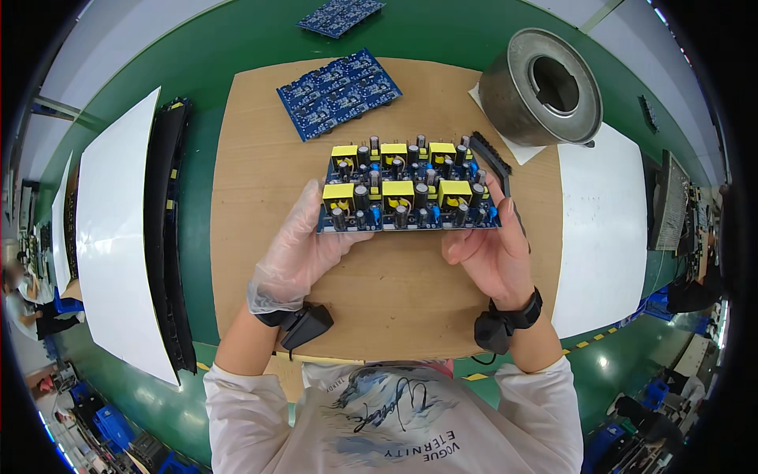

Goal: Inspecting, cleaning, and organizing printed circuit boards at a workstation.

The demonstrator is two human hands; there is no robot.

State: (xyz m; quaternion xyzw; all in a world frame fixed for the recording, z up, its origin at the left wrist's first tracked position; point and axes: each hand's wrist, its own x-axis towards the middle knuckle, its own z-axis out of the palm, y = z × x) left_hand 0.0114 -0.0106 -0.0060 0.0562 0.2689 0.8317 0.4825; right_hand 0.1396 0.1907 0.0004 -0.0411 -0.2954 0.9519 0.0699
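Observation:
Between my hands I hold a blue circuit board panel [407, 224] by its two short ends, above the brown table sheet. Yellow transformers [397, 192] stand on it in two rows, with black cylindrical capacitors and small blue parts among them. My left hand [296, 241], in a clear plastic glove, is closed on the panel's left end. Bare of any glove, my right hand [499, 253] grips the right end, its thumb along the side and fingers curled under the near edge. Both wrists carry black strapped devices [497, 330].
A blue circuit board panel [339, 93] lies flat beyond my hands, another [341, 16] farther off. At the far right stands a round metal pot [541, 87] with a holed lid. A black brush [491, 152] rests beside it. White sheets [118, 237] flank the brown sheet [260, 166].

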